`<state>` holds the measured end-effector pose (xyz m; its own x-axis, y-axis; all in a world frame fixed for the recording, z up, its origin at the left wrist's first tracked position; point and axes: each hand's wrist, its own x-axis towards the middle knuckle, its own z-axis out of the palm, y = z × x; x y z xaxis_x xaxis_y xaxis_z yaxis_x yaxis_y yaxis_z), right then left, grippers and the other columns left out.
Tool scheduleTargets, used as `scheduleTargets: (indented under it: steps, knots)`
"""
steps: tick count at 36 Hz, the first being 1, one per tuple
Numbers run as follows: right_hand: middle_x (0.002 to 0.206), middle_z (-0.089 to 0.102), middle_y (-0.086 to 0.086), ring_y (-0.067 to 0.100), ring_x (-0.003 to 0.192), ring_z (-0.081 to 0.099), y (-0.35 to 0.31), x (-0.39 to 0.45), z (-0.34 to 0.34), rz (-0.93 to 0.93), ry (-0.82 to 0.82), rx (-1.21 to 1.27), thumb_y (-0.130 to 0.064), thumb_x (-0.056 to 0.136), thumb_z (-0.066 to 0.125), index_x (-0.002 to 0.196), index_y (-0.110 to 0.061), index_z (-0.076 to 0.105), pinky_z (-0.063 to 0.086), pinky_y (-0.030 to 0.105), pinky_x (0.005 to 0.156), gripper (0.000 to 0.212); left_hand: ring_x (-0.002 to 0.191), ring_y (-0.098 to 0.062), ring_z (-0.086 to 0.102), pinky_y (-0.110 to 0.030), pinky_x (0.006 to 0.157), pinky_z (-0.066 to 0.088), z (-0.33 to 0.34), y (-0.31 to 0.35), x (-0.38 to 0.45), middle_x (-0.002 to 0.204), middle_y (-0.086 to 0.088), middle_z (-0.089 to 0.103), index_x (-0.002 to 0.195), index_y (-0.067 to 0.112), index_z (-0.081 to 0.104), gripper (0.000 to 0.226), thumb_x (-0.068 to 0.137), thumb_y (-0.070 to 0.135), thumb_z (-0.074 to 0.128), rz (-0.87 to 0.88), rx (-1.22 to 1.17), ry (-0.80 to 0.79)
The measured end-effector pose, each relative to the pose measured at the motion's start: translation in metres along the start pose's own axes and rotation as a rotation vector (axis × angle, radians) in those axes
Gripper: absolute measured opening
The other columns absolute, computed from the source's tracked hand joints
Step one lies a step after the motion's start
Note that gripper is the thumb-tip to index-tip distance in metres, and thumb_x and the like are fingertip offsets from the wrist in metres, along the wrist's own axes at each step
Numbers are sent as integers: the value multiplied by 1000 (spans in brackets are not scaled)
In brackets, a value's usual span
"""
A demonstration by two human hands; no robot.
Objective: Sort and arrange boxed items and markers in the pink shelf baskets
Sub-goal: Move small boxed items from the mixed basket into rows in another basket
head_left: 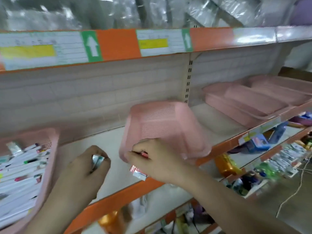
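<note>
Left hand (87, 168) clutching a small box (97, 160), right hand (152, 159) pinching the tipped pink basket (162, 130) rim — best righted before loading.

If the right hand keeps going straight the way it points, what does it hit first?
Most likely the tilted pink basket: the right hand already sits at its near rim, holding small boxes. Contact is blurred.

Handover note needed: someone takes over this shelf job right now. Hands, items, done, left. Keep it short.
Left hand: grip closed on a small silvery boxed item.
Right hand: grips the near rim of the tipped pink basket, with small red-and-white boxes under its fingers.
Done: left basket is full of markers.
Left: set the tipped basket upright, load the boxes; the baskets at right look empty.
</note>
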<state>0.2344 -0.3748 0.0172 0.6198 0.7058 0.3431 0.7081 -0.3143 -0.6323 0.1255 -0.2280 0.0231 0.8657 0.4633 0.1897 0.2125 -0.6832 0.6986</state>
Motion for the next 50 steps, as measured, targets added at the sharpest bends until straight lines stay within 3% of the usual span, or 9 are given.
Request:
scheduleTargets:
  steps: [5, 11, 16, 20, 23, 29, 37, 44, 50]
  knots:
    - [51, 29, 8, 18, 53, 32, 36, -23, -43, -36, 38, -12, -32, 91, 55, 51, -16, 26, 34, 41, 55, 53, 36, -19, 54, -33, 49, 46, 47, 47, -7, 55, -5, 60, 78, 36, 55, 15, 85, 23, 55, 20, 0, 20]
    - [55, 31, 11, 27, 58, 34, 83, -54, -94, -49, 56, 2, -27, 92, 56, 55, -11, 30, 37, 46, 56, 48, 50, -19, 56, -37, 59, 50, 100, 94, -7, 60, 9, 60, 78, 31, 56, 10, 84, 23, 55, 41, 34, 49]
    - [57, 34, 10, 24, 58, 37, 119, -72, -132, -12, 89, -10, -28, 93, 57, 56, -9, 34, 38, 44, 58, 47, 48, -16, 53, -40, 53, 47, 138, 131, -3, 60, 7, 60, 77, 28, 55, 8, 83, 22, 56, 95, 10, 23]
    - [54, 32, 1, 17, 54, 35, 152, -82, -158, 31, 130, -36, -31, 91, 56, 49, -24, 26, 36, 42, 57, 52, 53, -15, 54, -39, 53, 49, 170, 160, 10, 60, 7, 61, 77, 25, 56, 8, 83, 23, 60, 152, 12, -5]
    - [55, 30, 6, 23, 55, 35, 179, -86, -181, 79, 141, -52, -32, 92, 56, 54, -15, 28, 34, 42, 56, 49, 57, -19, 58, -41, 60, 51, 197, 181, 25, 59, 2, 61, 81, 31, 53, 4, 80, 29, 57, 184, 0, -11]
    - [56, 32, 5, 17, 53, 32, 232, -81, -232, 130, 180, -119, -35, 88, 52, 54, -17, 28, 33, 36, 55, 46, 55, -15, 52, -34, 58, 44, 254, 215, 60, 56, 17, 57, 83, 34, 51, 3, 82, 35, 53, 225, -38, -48]
    - [55, 34, 9, 25, 54, 35, 300, -57, -293, 164, 249, -232, -49, 86, 40, 55, -12, 33, 32, 39, 51, 48, 62, -15, 55, -32, 60, 45, 324, 268, 124, 60, 0, 56, 85, 33, 50, 7, 83, 40, 50, 253, -85, -74]
    - [55, 43, 8, 23, 51, 41, 342, -56, -332, 210, 264, -271, -46, 85, 39, 55, -12, 38, 36, 40, 52, 46, 49, -9, 49, -29, 50, 37, 362, 309, 157, 55, 15, 55, 82, 30, 51, 9, 86, 39, 50, 304, -78, -147]
    - [56, 41, 5, 19, 54, 40, 377, -51, -362, 199, 285, -278, -44, 86, 43, 56, -15, 38, 37, 37, 54, 42, 59, -15, 55, -37, 62, 46, 389, 337, 174, 62, -1, 57, 82, 27, 50, 10, 86, 36, 50, 294, -54, -135]
